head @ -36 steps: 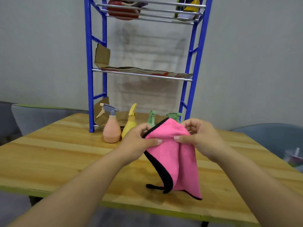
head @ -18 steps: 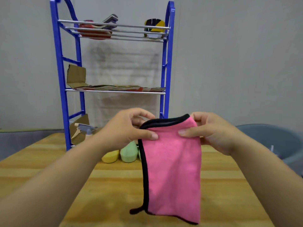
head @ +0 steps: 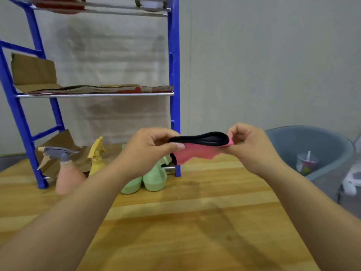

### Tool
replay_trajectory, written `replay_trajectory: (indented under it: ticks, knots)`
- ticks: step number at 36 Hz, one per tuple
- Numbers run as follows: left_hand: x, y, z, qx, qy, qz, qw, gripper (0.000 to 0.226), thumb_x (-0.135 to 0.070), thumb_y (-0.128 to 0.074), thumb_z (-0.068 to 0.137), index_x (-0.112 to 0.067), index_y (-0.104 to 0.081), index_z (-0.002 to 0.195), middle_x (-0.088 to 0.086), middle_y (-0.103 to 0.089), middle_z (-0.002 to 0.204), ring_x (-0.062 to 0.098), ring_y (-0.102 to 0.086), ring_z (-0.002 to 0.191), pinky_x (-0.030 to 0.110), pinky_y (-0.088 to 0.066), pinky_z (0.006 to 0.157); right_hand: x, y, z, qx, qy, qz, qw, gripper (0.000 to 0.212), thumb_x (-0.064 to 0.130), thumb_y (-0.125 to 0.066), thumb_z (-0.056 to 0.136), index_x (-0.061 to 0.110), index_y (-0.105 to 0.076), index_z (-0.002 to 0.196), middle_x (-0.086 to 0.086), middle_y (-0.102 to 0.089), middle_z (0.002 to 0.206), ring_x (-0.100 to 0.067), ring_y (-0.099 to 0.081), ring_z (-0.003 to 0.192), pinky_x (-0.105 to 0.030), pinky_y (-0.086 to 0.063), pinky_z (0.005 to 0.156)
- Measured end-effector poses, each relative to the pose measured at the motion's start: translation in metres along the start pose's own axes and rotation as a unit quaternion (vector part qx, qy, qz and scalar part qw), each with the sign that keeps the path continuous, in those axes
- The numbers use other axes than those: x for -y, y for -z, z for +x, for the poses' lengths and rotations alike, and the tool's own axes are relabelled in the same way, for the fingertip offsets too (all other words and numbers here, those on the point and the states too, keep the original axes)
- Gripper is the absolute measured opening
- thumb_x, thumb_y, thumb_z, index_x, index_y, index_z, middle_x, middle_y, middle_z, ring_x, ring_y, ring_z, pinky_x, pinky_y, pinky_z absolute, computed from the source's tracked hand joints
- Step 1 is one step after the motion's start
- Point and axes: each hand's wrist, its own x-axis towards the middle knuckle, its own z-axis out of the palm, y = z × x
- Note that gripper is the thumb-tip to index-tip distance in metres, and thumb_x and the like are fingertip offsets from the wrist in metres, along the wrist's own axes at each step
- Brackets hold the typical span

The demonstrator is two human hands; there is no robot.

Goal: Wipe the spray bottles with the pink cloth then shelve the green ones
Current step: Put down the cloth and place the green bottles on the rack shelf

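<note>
Pinching pink black-edged microfibre cloth (head: 197,151) taut between left hand (head: 150,151) and right hand (head: 248,147), likely readying wiping fold; two pale green plastic spray bottles (head: 154,178) stand on wooden counter (head: 195,222) just below left hand, unwiped.

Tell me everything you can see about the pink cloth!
The pink cloth looks soft and fuzzy, with black trim along its edge. It is stretched nearly flat in the air above the wooden table, seen edge-on. The left hand pinches one end, the right hand the other. It touches nothing else.
</note>
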Motion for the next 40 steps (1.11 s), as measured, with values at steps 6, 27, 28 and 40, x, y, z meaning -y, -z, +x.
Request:
replay_trajectory:
  ticks: [6, 27, 28, 40]
  knots:
    - [0.059, -0.029, -0.037, 0.106, 0.098, 0.008, 0.989, 0.008, -0.006, -0.072, 0.079, -0.013, -0.075, 0.083, 0.013, -0.073, 0.085, 0.011, -0.066, 0.074, 0.027, -0.052, 0.075, -0.061, 0.003, -0.043, 0.143, -0.072, -0.072, 0.984, 0.033, 0.012, -0.086, 0.065, 0.013, -0.053, 0.064, 0.004, -0.062, 0.068, -0.008, -0.055, 0.064, -0.021, -0.041, 0.062]
    - [0.143, -0.014, -0.026, 0.097, 0.185, 0.276, 0.938, 0.022, -0.045, -0.067, 0.081, -0.035, -0.065, 0.100, -0.016, -0.065, 0.087, 0.002, -0.060, 0.077, 0.023, -0.052, 0.069, -0.122, -0.035, -0.022, 0.124, -0.135, -0.423, 0.887, 0.029, 0.051, -0.064, 0.082, 0.033, -0.052, 0.103, 0.018, -0.062, 0.094, -0.009, -0.061, 0.088, -0.030, -0.051, 0.070]
    - [0.147, -0.009, -0.026, 0.094, 0.192, 0.277, 0.937, 0.022, -0.045, -0.067, 0.080, -0.034, -0.066, 0.099, -0.016, -0.065, 0.086, 0.002, -0.060, 0.078, 0.025, -0.052, 0.070, -0.124, -0.039, -0.018, 0.135, -0.138, -0.413, 0.890, 0.028, 0.051, -0.064, 0.082, 0.033, -0.054, 0.101, 0.018, -0.062, 0.091, -0.007, -0.061, 0.085, -0.031, -0.052, 0.069]
    - [0.180, 0.052, -0.044, -0.099, 0.241, 0.213, 0.942, 0.013, -0.024, -0.076, 0.076, -0.027, -0.067, 0.086, -0.009, -0.067, 0.081, 0.003, -0.061, 0.078, 0.010, -0.043, 0.061, -0.149, -0.111, 0.020, 0.256, -0.137, -0.212, 0.933, 0.025, 0.039, -0.077, 0.075, 0.037, -0.055, 0.088, 0.014, -0.065, 0.086, 0.003, -0.060, 0.075, -0.017, -0.050, 0.071]
